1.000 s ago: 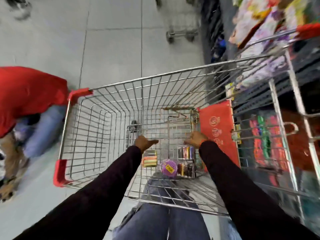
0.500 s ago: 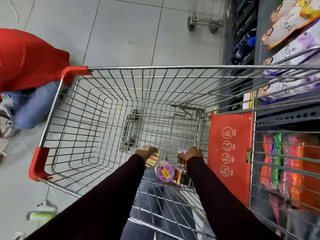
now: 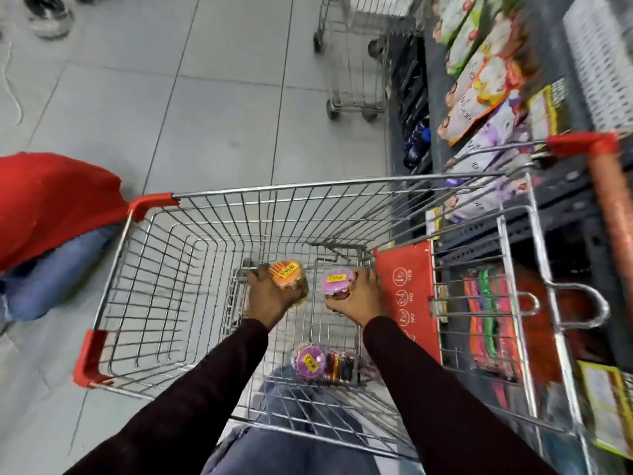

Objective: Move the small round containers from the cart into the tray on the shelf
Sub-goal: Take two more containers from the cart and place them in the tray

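Inside the wire shopping cart, my left hand grips a small round container with an orange lid and a yellow price sticker. My right hand grips a small round container with a pink lid. Both are lifted above the cart floor. A purple-lidded round container lies on the cart floor below my hands, beside some small dark items. The tray on the shelf is not identifiable in view.
Shelves with packaged goods run along the right, close against the cart. The cart's red child-seat flap stands by my right hand. A person in a red top crouches at left. Another cart stands ahead on the tiled floor.
Both hands reached down to the cart floor, closed on a container each, and have risen with them. The camera view has tilted up and shifted.
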The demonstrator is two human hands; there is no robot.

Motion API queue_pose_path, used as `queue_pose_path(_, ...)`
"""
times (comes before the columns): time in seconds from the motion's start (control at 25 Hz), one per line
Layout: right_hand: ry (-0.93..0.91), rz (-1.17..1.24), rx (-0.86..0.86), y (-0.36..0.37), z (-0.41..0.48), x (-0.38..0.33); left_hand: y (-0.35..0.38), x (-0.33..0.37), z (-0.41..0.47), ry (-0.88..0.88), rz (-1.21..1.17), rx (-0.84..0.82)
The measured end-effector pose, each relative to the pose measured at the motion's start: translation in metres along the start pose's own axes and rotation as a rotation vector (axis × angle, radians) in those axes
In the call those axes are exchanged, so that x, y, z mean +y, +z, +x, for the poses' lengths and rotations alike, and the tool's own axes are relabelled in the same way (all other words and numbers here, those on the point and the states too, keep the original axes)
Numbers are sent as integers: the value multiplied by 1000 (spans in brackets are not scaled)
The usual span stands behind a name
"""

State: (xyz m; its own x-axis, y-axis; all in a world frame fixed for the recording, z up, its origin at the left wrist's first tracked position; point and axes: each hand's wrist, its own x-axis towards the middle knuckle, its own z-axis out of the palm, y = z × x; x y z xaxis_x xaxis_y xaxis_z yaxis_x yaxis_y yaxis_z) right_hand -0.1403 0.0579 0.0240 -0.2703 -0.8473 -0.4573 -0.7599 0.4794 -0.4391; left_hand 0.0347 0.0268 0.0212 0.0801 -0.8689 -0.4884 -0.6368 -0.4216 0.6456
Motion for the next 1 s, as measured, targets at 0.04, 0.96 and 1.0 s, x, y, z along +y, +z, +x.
queue_pose_path(0.04, 0, 44, 39, -18, -7, -7, -5, 15, -5, 69, 0, 11)
queue_pose_path(0.96, 697, 304, 1452, -299, -403, 179, 127, 339, -365, 1356, -97, -569)
queue_pose_path(1.0, 737, 349, 1470, -292, -418, 193, 142, 336, -383, 1382, -64, -619)
